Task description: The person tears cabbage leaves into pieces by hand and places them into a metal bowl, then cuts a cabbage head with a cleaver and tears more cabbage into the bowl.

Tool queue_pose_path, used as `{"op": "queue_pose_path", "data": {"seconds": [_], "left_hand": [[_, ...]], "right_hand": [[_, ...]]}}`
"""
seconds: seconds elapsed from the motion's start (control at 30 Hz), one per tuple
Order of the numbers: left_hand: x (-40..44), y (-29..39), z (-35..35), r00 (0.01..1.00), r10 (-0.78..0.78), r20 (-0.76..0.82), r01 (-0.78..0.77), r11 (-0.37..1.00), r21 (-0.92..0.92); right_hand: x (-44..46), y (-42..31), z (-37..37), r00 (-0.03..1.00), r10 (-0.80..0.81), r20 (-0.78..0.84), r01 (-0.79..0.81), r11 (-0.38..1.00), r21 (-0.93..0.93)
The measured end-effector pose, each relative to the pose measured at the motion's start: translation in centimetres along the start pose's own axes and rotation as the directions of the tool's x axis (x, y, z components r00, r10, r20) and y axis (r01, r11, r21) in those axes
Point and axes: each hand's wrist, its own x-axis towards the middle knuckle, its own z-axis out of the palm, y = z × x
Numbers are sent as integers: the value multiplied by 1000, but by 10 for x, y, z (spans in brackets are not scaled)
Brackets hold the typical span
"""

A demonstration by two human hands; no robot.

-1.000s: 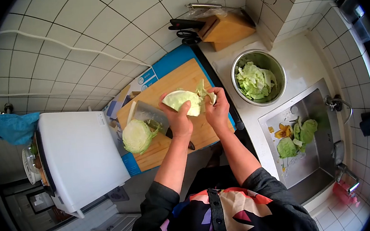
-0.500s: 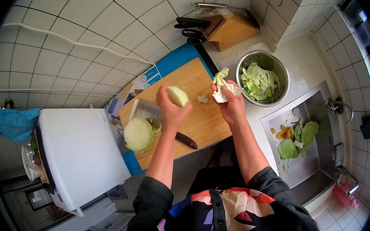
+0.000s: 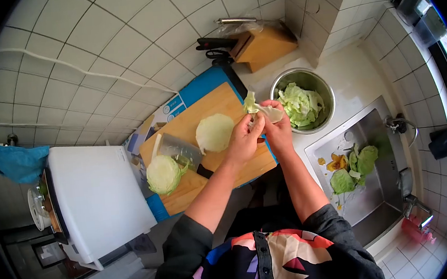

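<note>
Since half a second ago, the left hand (image 3: 243, 139) has set the cabbage piece (image 3: 215, 132) on the cutting board (image 3: 182, 123) and come over to the right hand (image 3: 280, 130). Both are closed on a torn leaf (image 3: 272, 114), though overlapping fingers hide exactly where the left pinches. Beyond them stands the steel bowl (image 3: 328, 92) of leaves; leftward lie the knife (image 3: 203, 171) and the cut cabbage (image 3: 164, 175).
</note>
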Motion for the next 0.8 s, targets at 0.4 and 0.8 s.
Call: {"op": "queue_pose_path", "data": {"seconds": [0.4, 0.8], "left_hand": [[31, 2, 51, 998, 19, -54, -22, 998, -53], [42, 8, 68, 999, -43, -13, 42, 998, -55]], "right_hand": [[14, -74, -93, 878, 254, 405, -209, 966, -151], [15, -75, -103, 972, 66, 225, 52, 876, -480]]}}
